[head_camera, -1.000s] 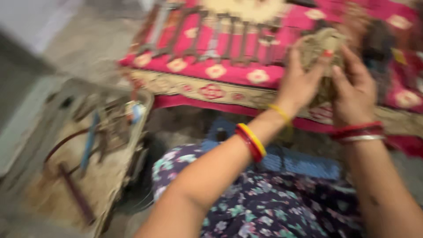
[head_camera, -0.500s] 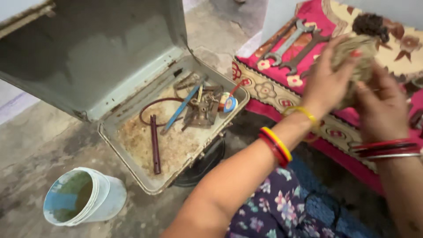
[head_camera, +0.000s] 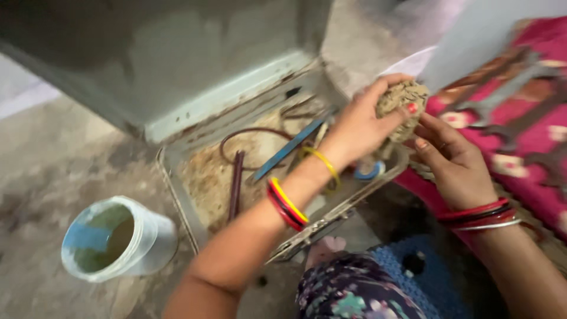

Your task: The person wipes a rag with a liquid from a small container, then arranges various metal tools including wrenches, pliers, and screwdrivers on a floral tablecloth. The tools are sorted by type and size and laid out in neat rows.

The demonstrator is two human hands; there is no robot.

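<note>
My left hand [head_camera: 360,121] grips a brownish crumpled wad of cloth or fibre [head_camera: 403,97] from the left side. My right hand [head_camera: 452,159] holds the same wad from below and the right, fingers against it. Both hands hover over the right end of an open rusty metal toolbox [head_camera: 183,204]. Inside the box lie a dark rod [head_camera: 235,183], a blue-handled tool [head_camera: 289,147], a curved brown cable [head_camera: 251,133] and a blue-and-white roll of tape [head_camera: 370,171]. Red, yellow and silver bangles sit on both wrists.
The toolbox lid [head_camera: 165,53] stands raised at the back. A white plastic tub [head_camera: 118,239] with murky liquid stands on the concrete floor at the left. Several spanners [head_camera: 502,100] lie on a red patterned cloth [head_camera: 537,139] at the right. A blue mat [head_camera: 407,266] lies below.
The view has swung left from the red cloth toward the toolbox. Both hands, still holding the wad, have come from above the cloth to above the box's right end.
</note>
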